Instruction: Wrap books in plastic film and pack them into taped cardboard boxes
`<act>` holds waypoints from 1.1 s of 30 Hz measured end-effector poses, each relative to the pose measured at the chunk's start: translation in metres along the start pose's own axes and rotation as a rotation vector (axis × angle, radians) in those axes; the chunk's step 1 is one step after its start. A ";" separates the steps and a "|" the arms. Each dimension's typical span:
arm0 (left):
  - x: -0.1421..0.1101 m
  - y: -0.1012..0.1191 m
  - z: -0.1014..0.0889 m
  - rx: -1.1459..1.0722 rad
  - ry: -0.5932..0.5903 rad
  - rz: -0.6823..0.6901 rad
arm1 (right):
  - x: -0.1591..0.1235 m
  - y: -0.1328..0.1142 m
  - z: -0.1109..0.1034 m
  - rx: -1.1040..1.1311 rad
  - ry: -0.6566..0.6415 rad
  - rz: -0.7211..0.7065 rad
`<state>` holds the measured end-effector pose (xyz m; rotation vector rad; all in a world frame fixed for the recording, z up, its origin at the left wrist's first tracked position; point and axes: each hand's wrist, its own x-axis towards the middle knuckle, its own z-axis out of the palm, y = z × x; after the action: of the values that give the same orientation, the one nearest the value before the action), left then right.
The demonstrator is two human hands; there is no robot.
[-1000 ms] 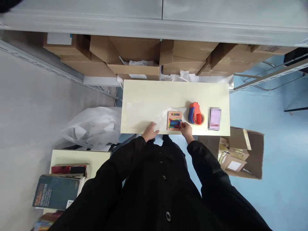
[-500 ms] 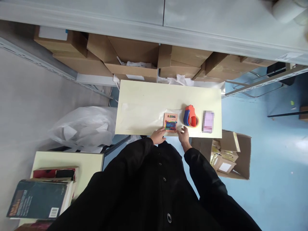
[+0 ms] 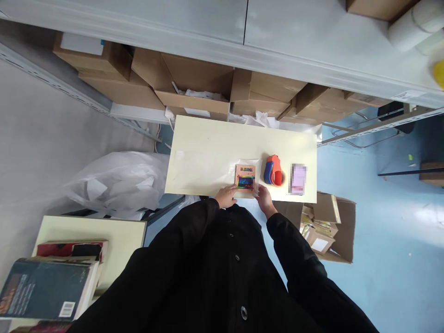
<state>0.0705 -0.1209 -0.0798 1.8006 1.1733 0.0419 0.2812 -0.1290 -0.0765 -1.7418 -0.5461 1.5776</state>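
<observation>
A small pink-covered book (image 3: 245, 171) with a rainbow-framed picture lies near the front edge of the pale yellow table (image 3: 208, 138). Beneath or around it is a thin, see-through plastic sheet or bag (image 3: 256, 165); I cannot tell which. My left hand (image 3: 226, 196) rests at the book's lower left corner, its fingers stretched out and touching it. At the lower right, my right hand (image 3: 264, 197) has its fingertips closed on the plastic's edge. A red and blue tape dispenser (image 3: 273, 171) with a tape roll stands just beyond that hand.
A blurred-out purple item (image 3: 298, 179) lies at the table's right end. Cardboard boxes (image 3: 194, 99) line the shelf behind. An open carton (image 3: 343, 231) stands on the floor at right. At left are a plastic bag (image 3: 121, 180) and books (image 3: 45, 286) on another table.
The plastic now shows along the book's right side, where less of it was visible. My right hand has shifted slightly left and down, closer to the book. The left hand stays at the book's corner.
</observation>
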 end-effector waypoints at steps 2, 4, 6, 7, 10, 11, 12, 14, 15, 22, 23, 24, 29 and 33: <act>0.000 -0.001 -0.002 0.056 -0.038 0.009 | -0.001 -0.002 0.002 0.107 0.008 0.044; 0.000 -0.001 -0.003 0.091 -0.068 0.017 | -0.001 -0.002 0.006 0.106 0.031 0.032; 0.000 -0.001 -0.004 0.091 -0.080 0.026 | 0.000 0.000 0.010 -0.020 0.079 -0.023; 0.000 -0.002 -0.005 0.085 -0.082 0.029 | 0.000 0.000 0.013 -0.094 0.108 -0.054; -0.008 -0.009 -0.011 0.049 -0.050 0.012 | 0.001 -0.002 0.020 -0.242 0.198 -0.122; -0.012 -0.014 -0.015 0.035 -0.019 -0.006 | 0.000 -0.004 0.021 -0.260 0.223 -0.136; -0.019 -0.021 -0.019 0.020 0.023 -0.030 | 0.000 -0.007 0.022 -0.291 0.254 -0.156; -0.034 -0.040 -0.030 -0.007 0.124 -0.087 | -0.002 -0.015 0.024 -0.413 0.321 -0.224; -0.043 -0.051 -0.036 -0.020 0.179 -0.118 | -0.003 -0.019 0.024 -0.499 0.347 -0.279; -0.094 -0.110 -0.071 -0.143 0.442 -0.345 | -0.003 -0.031 0.051 -0.993 0.295 -0.715; -0.097 -0.113 -0.074 -0.163 0.467 -0.366 | -0.002 -0.029 0.059 -1.020 0.251 -0.746; -0.101 -0.115 -0.077 -0.179 0.489 -0.380 | -0.001 -0.027 0.067 -1.040 0.209 -0.768; -0.110 -0.117 -0.094 -0.215 0.523 -0.401 | 0.008 -0.009 0.103 -1.121 0.083 -0.772; -0.114 -0.118 -0.103 -0.225 0.502 -0.441 | 0.018 0.003 0.116 -1.197 -0.013 -0.686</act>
<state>-0.1217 -0.1225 -0.0591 1.3351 1.8221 0.3703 0.1704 -0.0917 -0.0909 -1.9168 -2.1231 0.7288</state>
